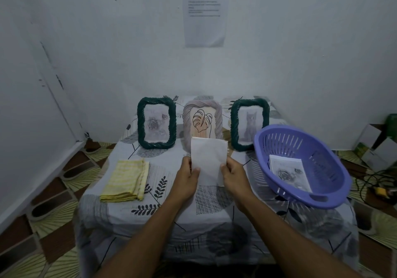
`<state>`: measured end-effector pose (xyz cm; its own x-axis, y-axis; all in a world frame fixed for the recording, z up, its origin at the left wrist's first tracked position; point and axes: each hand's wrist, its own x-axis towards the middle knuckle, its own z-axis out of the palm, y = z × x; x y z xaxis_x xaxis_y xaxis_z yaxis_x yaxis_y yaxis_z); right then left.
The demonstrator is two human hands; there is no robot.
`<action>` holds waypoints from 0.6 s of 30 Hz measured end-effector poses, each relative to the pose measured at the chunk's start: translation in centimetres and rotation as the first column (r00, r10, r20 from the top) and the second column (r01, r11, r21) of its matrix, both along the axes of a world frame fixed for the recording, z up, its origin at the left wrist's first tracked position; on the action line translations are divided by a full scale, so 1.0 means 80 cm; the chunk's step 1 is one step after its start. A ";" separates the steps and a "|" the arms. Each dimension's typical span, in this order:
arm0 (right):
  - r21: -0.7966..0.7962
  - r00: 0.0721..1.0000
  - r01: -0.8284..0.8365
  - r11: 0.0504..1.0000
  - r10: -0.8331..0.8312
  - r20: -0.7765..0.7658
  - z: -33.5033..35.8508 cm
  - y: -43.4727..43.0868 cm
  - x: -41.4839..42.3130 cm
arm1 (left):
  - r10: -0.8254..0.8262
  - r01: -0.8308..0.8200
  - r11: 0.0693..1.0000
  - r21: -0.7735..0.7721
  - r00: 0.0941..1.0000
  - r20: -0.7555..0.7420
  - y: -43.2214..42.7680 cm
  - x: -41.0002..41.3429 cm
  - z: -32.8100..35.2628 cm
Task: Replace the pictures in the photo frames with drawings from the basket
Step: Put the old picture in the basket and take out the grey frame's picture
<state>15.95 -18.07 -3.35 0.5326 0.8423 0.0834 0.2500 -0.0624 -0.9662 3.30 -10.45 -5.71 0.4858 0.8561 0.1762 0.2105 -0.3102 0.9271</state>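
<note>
folded yellow cloth point(125, 181) left of the fingers, left hand point(187, 175) pinches paper sheet point(209, 159) at its left edge, pale frame point(202, 104) with leaf picture point(202, 124) beyond the fingertips, right hand point(233, 175) pinches sheet's right edge, purple basket point(285, 142) with rose drawing point(289, 173) right of fingers

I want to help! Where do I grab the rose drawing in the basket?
Probably from above, pinching a corner of the rose drawing: it lies flat on the basket floor, and the walls block a sideways reach.
</note>
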 end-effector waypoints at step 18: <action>-0.029 0.952 -0.251 0.968 0.241 -0.189 0.041 -0.024 0.005 | 0.062 -0.057 0.997 -0.044 0.989 0.131 -0.013 -0.006 0.051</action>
<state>16.33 -20.02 -0.11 0.3102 0.9497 -0.0434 0.0832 -0.0726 -0.9939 2.84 -11.52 -1.61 0.4083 0.8906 0.2003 0.1020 -0.2625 0.9595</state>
